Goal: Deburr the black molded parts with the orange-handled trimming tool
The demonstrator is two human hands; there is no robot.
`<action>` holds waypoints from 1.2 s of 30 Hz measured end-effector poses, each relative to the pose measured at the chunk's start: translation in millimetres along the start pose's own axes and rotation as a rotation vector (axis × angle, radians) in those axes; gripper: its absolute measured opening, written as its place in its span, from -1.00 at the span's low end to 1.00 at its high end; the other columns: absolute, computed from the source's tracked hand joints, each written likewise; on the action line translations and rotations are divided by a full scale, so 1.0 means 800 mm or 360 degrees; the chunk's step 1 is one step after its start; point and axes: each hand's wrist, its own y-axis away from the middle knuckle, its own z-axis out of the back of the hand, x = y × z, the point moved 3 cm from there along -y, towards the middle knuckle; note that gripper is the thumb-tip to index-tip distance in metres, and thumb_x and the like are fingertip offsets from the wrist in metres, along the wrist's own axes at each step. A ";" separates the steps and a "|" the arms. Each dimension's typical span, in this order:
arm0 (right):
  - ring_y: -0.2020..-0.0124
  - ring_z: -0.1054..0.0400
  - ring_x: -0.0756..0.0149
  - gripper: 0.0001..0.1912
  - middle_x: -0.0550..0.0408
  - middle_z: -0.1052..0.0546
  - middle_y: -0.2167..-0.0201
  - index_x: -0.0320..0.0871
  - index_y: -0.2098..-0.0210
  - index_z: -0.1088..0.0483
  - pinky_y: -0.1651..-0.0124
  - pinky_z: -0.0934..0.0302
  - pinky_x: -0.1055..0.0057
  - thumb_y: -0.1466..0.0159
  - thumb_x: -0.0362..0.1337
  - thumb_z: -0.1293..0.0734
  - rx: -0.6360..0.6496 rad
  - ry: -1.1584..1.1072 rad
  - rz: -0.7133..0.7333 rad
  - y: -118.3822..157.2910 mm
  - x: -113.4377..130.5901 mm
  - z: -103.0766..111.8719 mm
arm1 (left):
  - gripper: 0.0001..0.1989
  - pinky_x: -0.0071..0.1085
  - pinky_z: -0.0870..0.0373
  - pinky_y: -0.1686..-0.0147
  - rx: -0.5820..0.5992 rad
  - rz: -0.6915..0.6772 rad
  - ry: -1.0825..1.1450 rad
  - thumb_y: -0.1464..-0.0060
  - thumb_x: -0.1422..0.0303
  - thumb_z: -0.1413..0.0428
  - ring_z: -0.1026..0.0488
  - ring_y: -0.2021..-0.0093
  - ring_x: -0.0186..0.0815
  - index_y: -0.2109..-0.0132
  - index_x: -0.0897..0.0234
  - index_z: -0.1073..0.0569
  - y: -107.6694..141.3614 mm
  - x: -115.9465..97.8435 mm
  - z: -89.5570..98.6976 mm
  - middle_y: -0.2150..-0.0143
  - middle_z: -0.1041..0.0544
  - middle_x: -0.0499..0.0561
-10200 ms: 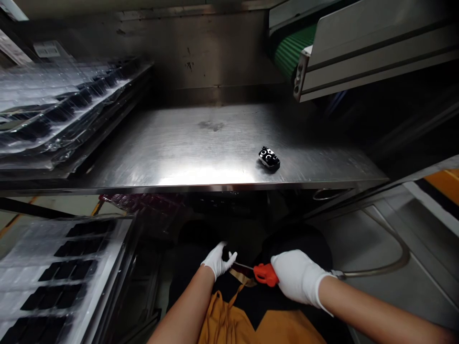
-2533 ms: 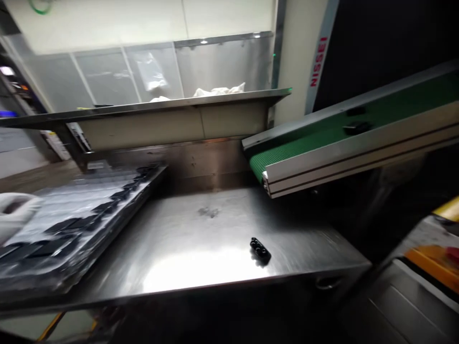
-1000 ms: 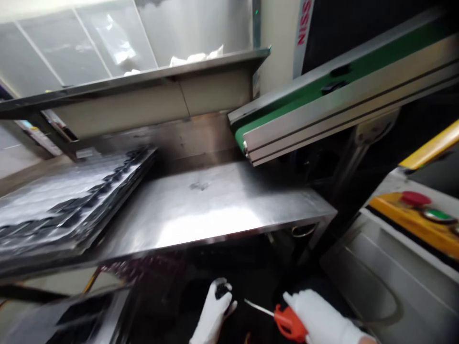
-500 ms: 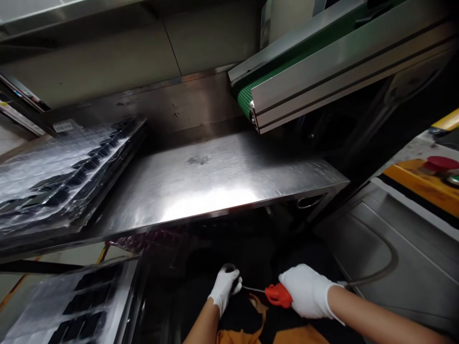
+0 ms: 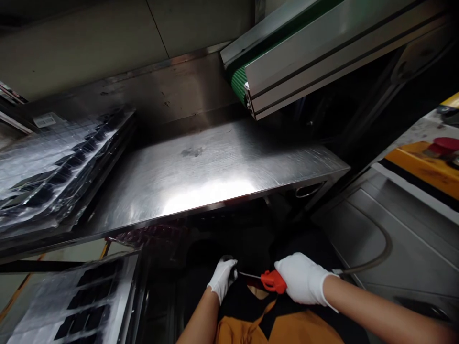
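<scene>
My left hand, in a white glove, is shut on a small black moulded part, which is mostly hidden by the fingers. My right hand, also gloved in white, grips an orange air blow gun. The gun's thin metal nozzle points left towards the black part and stops just short of it. A grey hose runs from the gun off to the right. Both hands are over my dark apron with orange cloth.
A stainless steel table lies ahead, beyond my hands. Stacks of clear plastic trays with black parts stand to its left, and another tray is at lower left. A green conveyor ends above the table. A yellow panel with a red button is at right.
The black part lying on the steel table in earlier frames no longer lies there, and my left hand holds a black part. My view has tilted down, bringing both hands further into frame.
</scene>
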 end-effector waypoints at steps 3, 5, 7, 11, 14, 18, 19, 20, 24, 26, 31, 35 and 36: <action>0.34 -0.48 -0.09 -0.72 -0.11 -0.54 0.40 -0.20 0.29 -0.45 0.37 -0.18 0.26 0.03 -0.33 -0.30 -0.0024 -0.0002 0.0031 -0.003 0.005 -0.004 | -0.70 -0.57 -0.27 0.52 0.0003 0.0002 0.0013 0.06 0.35 -0.23 -0.31 0.53 -0.49 0.22 0.26 -0.29 0.004 -0.002 0.001 0.43 -0.35 -0.11; 0.34 -0.48 -0.07 -0.73 -0.12 -0.54 0.39 -0.21 0.29 -0.45 0.36 -0.19 0.26 0.02 -0.32 -0.30 -0.0060 -0.0011 0.0041 -0.006 0.006 -0.006 | -0.67 -0.55 -0.33 0.46 0.0027 0.0019 0.0014 0.06 0.31 -0.25 -0.36 0.47 -0.47 0.19 0.26 -0.30 0.009 -0.003 0.002 0.34 -0.41 -0.05; 0.34 -0.48 -0.07 -0.72 -0.13 -0.54 0.40 -0.22 0.30 -0.46 0.36 -0.19 0.26 0.04 -0.33 -0.31 -0.0043 -0.0006 0.0038 -0.008 0.006 -0.006 | -0.64 -0.51 -0.38 0.40 0.0037 0.0049 0.0002 0.07 0.29 -0.26 -0.39 0.42 -0.45 0.16 0.26 -0.32 0.014 -0.005 0.002 0.27 -0.43 -0.01; 0.32 -0.48 -0.07 -0.71 -0.14 -0.55 0.37 -0.23 0.28 -0.46 0.35 -0.20 0.25 0.02 -0.33 -0.30 -0.0007 -0.0018 0.0039 -0.008 0.006 -0.002 | -0.62 -0.51 -0.40 0.37 0.0029 0.0085 -0.0041 0.05 0.25 -0.26 -0.40 0.38 -0.44 0.13 0.26 -0.32 0.018 -0.008 0.002 0.21 -0.44 0.02; 0.33 -0.48 -0.05 -0.71 -0.13 -0.55 0.38 -0.22 0.28 -0.46 0.35 -0.19 0.27 0.03 -0.33 -0.30 0.0009 -0.0025 0.0032 -0.007 0.004 0.000 | -0.60 -0.53 -0.37 0.41 0.0017 0.0073 -0.0087 0.04 0.19 -0.26 -0.38 0.40 -0.45 0.13 0.27 -0.32 0.017 -0.009 -0.002 0.24 -0.44 0.03; 0.32 -0.48 -0.05 -0.72 -0.10 -0.55 0.35 -0.19 0.27 -0.45 0.36 -0.18 0.28 0.01 -0.35 -0.28 -0.0016 -0.0032 0.0016 -0.006 -0.005 -0.003 | -0.45 -0.51 -0.38 0.47 -0.0015 0.0026 -0.0169 0.12 0.06 -0.29 -0.41 0.39 -0.38 0.10 0.33 -0.34 0.017 -0.010 -0.008 0.29 -0.43 0.07; 0.32 -0.48 -0.05 -0.72 -0.09 -0.55 0.35 -0.18 0.28 -0.45 0.36 -0.18 0.28 0.01 -0.34 -0.27 -0.0027 -0.0033 0.0018 -0.006 -0.008 -0.004 | -0.41 -0.49 -0.40 0.45 -0.0026 0.0004 -0.0186 0.14 0.05 -0.30 -0.44 0.36 -0.34 0.07 0.34 -0.33 0.018 -0.010 -0.009 0.26 -0.44 0.09; 0.33 -0.48 -0.05 -0.73 -0.08 -0.55 0.35 -0.17 0.29 -0.44 0.37 -0.17 0.28 0.01 -0.34 -0.27 -0.0041 -0.0036 0.0025 -0.006 -0.012 -0.006 | -0.37 -0.47 -0.43 0.43 -0.0035 -0.0022 -0.0201 0.15 0.04 -0.30 -0.46 0.31 -0.30 0.04 0.35 -0.33 0.019 -0.011 -0.010 0.23 -0.45 0.12; 0.35 -0.47 -0.05 -0.74 -0.05 -0.55 0.38 -0.15 0.31 -0.44 0.36 -0.17 0.26 0.03 -0.33 -0.29 -0.0092 -0.0039 0.0046 -0.006 -0.020 -0.013 | -0.38 -0.38 -0.49 0.38 -0.0067 -0.0143 -0.0279 0.15 0.08 -0.31 -0.51 0.26 -0.20 0.04 0.37 -0.35 0.023 -0.016 -0.013 0.17 -0.49 0.19; 0.35 -0.47 -0.06 -0.74 -0.06 -0.55 0.38 -0.15 0.31 -0.44 0.35 -0.18 0.25 0.04 -0.33 -0.29 -0.0094 -0.0024 0.0044 -0.006 -0.019 -0.015 | -0.45 -0.38 -0.48 0.38 -0.0098 -0.0225 -0.0336 0.17 0.14 -0.34 -0.52 0.29 -0.19 0.10 0.38 -0.38 0.025 -0.020 -0.014 0.20 -0.51 0.19; 0.36 -0.47 -0.08 -0.71 -0.08 -0.55 0.38 -0.18 0.29 -0.44 0.33 -0.18 0.23 0.06 -0.35 -0.30 -0.0086 0.0028 0.0038 -0.005 -0.013 -0.015 | -0.52 -0.38 -0.45 0.37 -0.0189 -0.0404 -0.0456 0.24 0.20 -0.38 -0.51 0.32 -0.18 0.22 0.38 -0.42 0.030 -0.027 -0.013 0.31 -0.53 0.16; 0.34 -0.46 -0.06 -0.69 -0.08 -0.54 0.37 -0.17 0.27 -0.44 0.30 -0.17 0.24 0.06 -0.36 -0.30 -0.0123 0.0001 0.0028 -0.005 -0.015 -0.013 | -0.55 -0.37 -0.46 0.26 -0.0202 -0.0483 -0.0474 0.19 0.20 -0.36 -0.52 0.25 -0.17 0.20 0.37 -0.42 0.032 -0.031 -0.010 0.26 -0.54 0.17; 0.34 -0.46 -0.05 -0.69 -0.08 -0.54 0.37 -0.17 0.27 -0.44 0.29 -0.17 0.24 0.05 -0.36 -0.30 -0.0128 -0.0005 0.0021 -0.005 -0.016 -0.012 | -0.55 -0.37 -0.46 0.26 -0.0193 -0.0480 -0.0473 0.16 0.19 -0.34 -0.52 0.25 -0.17 0.19 0.38 -0.42 0.032 -0.031 -0.010 0.24 -0.54 0.18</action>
